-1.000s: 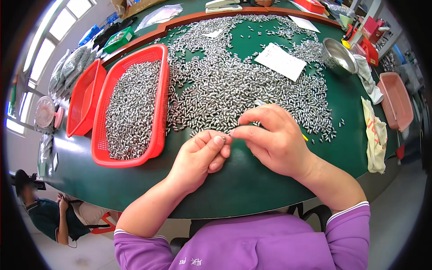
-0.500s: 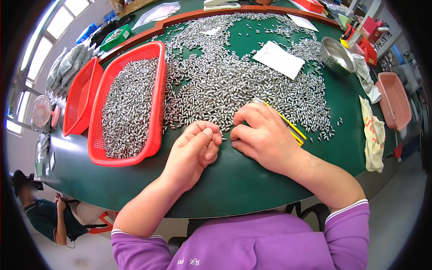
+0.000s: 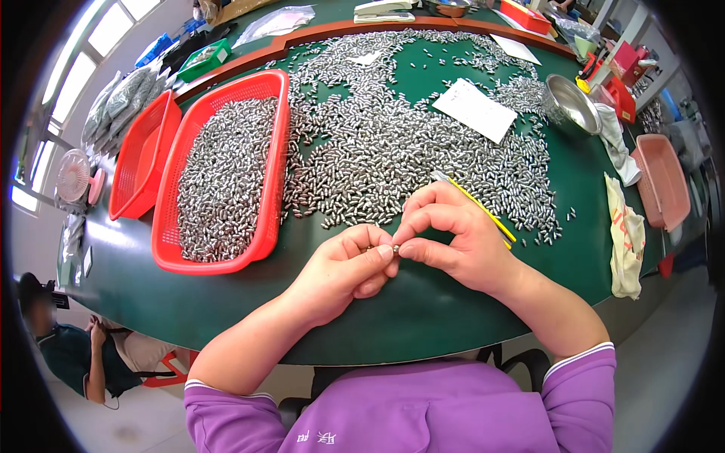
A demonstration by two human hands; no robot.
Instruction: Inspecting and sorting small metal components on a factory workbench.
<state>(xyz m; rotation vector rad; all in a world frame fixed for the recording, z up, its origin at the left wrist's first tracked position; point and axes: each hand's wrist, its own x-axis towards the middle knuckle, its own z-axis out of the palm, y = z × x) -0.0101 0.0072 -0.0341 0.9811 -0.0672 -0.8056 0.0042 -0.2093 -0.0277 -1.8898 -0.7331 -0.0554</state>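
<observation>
Over the near middle of the table, my two hands meet at the fingertips. Between them is a small shiny metal piece (image 3: 396,250), mostly hidden by the fingers. My left hand (image 3: 343,264) has thumb and forefinger closed on it from the left, other fingers curled. From the right, the thumb and forefinger of my right hand (image 3: 453,238) pinch it too. Just beyond them spreads a wide heap of small silver bullet-shaped metal pieces (image 3: 362,158). A thin yellow stick-like tool (image 3: 483,208) lies slanted behind my right hand, partly covered by it.
A red basket (image 3: 281,151) full of the same pieces stands left, a second red basket (image 3: 136,177) beyond it. White paper (image 3: 476,112) rests on the heap. To the right are a metal bowl (image 3: 555,94), a cloth bag (image 3: 625,241) and a pink basket (image 3: 664,181). A person (image 3: 75,351) sits lower left.
My left hand has moved right and my right hand has turned, so their fingertips, apart before, now meet at a small metal piece. The whole view has shifted slightly.
</observation>
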